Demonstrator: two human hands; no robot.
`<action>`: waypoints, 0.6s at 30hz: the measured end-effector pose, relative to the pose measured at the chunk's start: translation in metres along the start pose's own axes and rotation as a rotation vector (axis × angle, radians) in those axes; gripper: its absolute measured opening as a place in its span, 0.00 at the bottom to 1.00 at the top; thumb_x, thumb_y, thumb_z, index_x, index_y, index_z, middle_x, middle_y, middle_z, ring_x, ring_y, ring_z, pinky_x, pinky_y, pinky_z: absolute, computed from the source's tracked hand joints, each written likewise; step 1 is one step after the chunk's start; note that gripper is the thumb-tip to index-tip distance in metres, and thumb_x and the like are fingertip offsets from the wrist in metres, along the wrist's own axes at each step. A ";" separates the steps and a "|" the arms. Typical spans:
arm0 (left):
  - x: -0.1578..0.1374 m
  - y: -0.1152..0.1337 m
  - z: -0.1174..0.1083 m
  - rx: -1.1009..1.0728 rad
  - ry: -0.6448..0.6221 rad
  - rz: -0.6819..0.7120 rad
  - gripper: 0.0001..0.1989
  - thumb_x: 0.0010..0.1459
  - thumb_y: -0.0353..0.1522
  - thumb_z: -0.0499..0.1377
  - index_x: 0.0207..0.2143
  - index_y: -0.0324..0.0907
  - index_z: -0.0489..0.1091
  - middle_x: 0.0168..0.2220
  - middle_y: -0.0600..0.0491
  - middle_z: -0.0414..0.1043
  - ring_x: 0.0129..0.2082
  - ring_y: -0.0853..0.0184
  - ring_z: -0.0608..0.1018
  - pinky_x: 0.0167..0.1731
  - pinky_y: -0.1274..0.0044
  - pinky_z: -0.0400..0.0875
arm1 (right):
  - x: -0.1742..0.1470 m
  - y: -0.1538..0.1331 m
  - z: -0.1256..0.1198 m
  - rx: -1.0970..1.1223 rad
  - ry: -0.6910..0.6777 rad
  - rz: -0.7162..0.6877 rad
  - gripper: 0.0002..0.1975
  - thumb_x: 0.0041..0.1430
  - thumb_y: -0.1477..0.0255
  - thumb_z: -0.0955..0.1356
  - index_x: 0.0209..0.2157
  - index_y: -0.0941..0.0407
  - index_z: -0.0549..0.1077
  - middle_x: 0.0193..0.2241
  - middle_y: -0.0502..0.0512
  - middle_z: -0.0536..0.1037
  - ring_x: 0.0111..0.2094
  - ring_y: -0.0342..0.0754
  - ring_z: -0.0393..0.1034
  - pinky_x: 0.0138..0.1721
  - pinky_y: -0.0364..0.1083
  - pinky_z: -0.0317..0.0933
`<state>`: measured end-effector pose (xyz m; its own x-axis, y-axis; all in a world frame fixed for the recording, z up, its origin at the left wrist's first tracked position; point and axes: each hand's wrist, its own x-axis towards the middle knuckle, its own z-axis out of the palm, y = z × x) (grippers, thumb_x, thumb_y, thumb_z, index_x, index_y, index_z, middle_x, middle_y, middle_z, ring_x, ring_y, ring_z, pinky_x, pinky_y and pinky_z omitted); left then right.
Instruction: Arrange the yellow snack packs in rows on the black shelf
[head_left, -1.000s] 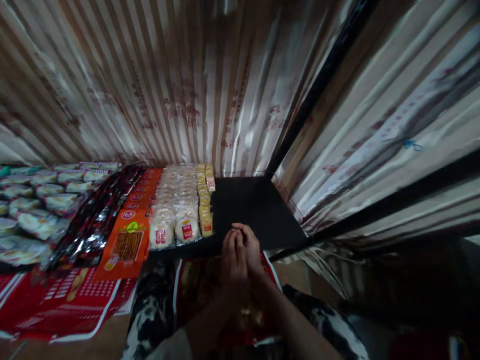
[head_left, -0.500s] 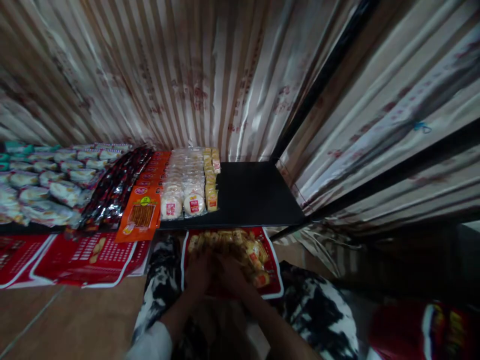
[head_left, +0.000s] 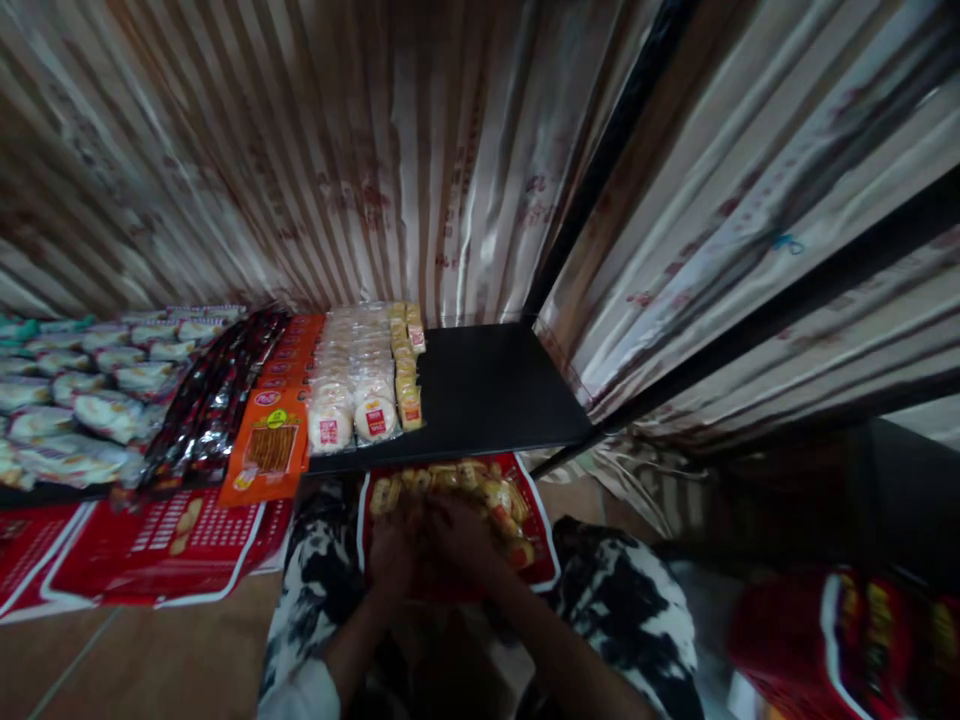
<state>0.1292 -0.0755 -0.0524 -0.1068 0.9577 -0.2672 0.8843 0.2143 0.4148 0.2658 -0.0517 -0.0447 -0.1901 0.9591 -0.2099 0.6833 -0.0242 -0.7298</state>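
Observation:
Between the knees stands a red bag point(head_left: 541, 540) with a white-edged rim, holding many small yellow-wrapped snack packets point(head_left: 506, 505). Both hands reach down into it, close together among the packets. My left hand point(head_left: 394, 545) is at the bag's left side and my right hand point(head_left: 465, 535) nearer its middle. The fingers are dark and blurred, so whether they grip a packet cannot be made out. Just above the bag, on the black shelf point(head_left: 495, 385), a row of similar small yellow packets point(head_left: 409, 390) stands beside two rows of round white crackers point(head_left: 375, 410) in clear wrappers.
Farther left on the shelf lie orange snack bags point(head_left: 266, 445), dark shiny packets point(head_left: 206, 410) and white-wrapped packets point(head_left: 112, 410). Red printed bags point(head_left: 165, 550) hang below the shelf's front edge. A black shelf post point(head_left: 600, 180) and striped cloth point(head_left: 420, 170) close off the back and right. Another red bag point(head_left: 787, 630) stands at lower right.
The view has shifted slightly, so the shelf and goods sit a little farther left. Both hands remain in the red bag and have drawn slightly closer together.

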 end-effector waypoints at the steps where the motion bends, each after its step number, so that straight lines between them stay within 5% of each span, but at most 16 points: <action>1: 0.000 0.001 -0.007 -0.014 -0.025 0.032 0.19 0.59 0.27 0.48 0.50 0.43 0.69 0.49 0.48 0.71 0.50 0.63 0.72 0.50 0.73 0.67 | 0.000 -0.003 -0.005 0.003 0.006 -0.025 0.21 0.55 0.77 0.61 0.50 0.60 0.72 0.50 0.63 0.74 0.51 0.52 0.68 0.55 0.49 0.59; 9: 0.005 0.035 -0.070 0.018 -0.083 0.371 0.21 0.55 0.22 0.45 0.46 0.42 0.71 0.47 0.47 0.73 0.49 0.61 0.71 0.53 0.70 0.63 | 0.006 -0.022 -0.044 -0.175 -0.123 -0.252 0.20 0.54 0.80 0.61 0.47 0.57 0.74 0.44 0.60 0.78 0.46 0.52 0.69 0.51 0.48 0.60; 15: 0.028 0.073 -0.098 0.044 -0.095 0.660 0.16 0.59 0.27 0.46 0.43 0.43 0.71 0.41 0.49 0.74 0.44 0.62 0.72 0.52 0.70 0.62 | 0.010 -0.022 -0.092 -0.177 0.012 -0.343 0.16 0.57 0.74 0.62 0.47 0.56 0.73 0.43 0.59 0.77 0.45 0.53 0.68 0.50 0.50 0.60; 18: 0.037 0.097 -0.113 0.047 0.013 0.722 0.18 0.59 0.27 0.46 0.48 0.43 0.69 0.46 0.49 0.72 0.47 0.61 0.70 0.52 0.70 0.63 | 0.020 -0.021 -0.116 -0.093 0.125 -0.326 0.18 0.57 0.71 0.64 0.50 0.56 0.71 0.42 0.59 0.77 0.43 0.52 0.68 0.48 0.50 0.61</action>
<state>0.1594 0.0019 0.0760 0.5064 0.8595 0.0701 0.7547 -0.4811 0.4461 0.3298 0.0008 0.0422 -0.3251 0.9393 0.1099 0.6630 0.3092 -0.6818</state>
